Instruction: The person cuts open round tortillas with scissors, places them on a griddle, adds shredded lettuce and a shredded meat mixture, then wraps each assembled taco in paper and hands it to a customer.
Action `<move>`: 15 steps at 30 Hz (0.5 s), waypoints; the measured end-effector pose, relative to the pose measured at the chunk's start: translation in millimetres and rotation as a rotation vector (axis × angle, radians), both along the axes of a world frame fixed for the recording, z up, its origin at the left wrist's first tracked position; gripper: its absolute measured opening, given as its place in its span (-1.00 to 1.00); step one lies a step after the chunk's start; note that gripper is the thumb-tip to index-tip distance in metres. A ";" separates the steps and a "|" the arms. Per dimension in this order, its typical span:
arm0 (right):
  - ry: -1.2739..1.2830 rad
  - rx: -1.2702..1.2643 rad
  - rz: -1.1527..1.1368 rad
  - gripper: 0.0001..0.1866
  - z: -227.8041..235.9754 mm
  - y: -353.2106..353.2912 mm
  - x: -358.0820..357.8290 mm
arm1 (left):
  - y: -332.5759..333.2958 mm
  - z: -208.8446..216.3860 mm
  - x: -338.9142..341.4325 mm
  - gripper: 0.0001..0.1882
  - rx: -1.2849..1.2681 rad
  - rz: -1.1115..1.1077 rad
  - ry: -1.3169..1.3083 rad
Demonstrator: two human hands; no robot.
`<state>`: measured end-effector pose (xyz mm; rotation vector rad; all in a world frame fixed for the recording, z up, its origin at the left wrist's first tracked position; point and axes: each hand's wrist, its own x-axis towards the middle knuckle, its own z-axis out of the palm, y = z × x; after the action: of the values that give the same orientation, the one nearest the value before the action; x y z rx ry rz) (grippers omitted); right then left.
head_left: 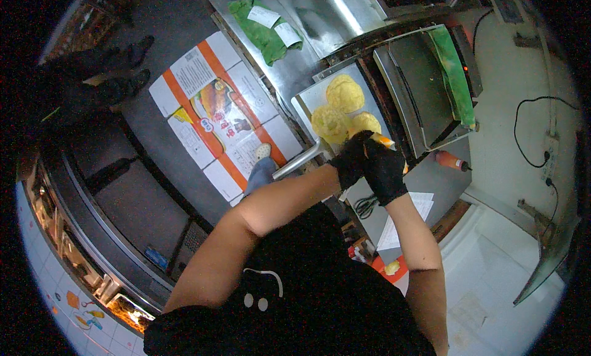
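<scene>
My left hand point(351, 162) and my right hand point(385, 174), both in black gloves, are close together over the near edge of a square metal griddle plate point(303, 107). Their fingers are closed around a small orange-and-white packet point(385, 141), mostly covered by the gloves. On the plate lie three round yellow flatbreads: one at the far side point(345, 93), one at the left point(330, 124) and one nearest the packet point(365, 122), partly behind my hands. A metal handle point(298, 161) sticks out from the plate's near left corner, beside my left forearm.
Right of the plate stands a flat metal appliance point(414, 88) with a green cloth point(452, 76). Scissors point(365, 207), paper sheets point(406, 220) and a red bottle point(451, 161) lie nearby. White-and-orange cartons point(215, 113) stand at left. Another person's dark shoes point(138, 51) show far left.
</scene>
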<state>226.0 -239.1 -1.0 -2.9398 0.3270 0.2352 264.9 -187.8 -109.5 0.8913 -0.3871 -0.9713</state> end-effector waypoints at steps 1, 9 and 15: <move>-0.012 0.000 -0.002 -0.84 -3.1 1.5 -5.0 | 1.9 -0.6 -5.2 -0.83 -0.012 0.011 0.011; -0.067 0.125 0.004 -0.83 -5.0 27.6 -7.4 | 33.1 -6.3 -13.9 -0.70 -0.062 0.017 0.400; -0.149 0.020 0.061 -0.86 -15.7 23.9 9.7 | 32.7 -9.6 8.2 -0.68 -0.078 0.042 0.325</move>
<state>235.7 -215.1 -16.6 -2.9282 0.2129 0.0270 273.1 -155.1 -119.1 0.6544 -0.1276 -1.0346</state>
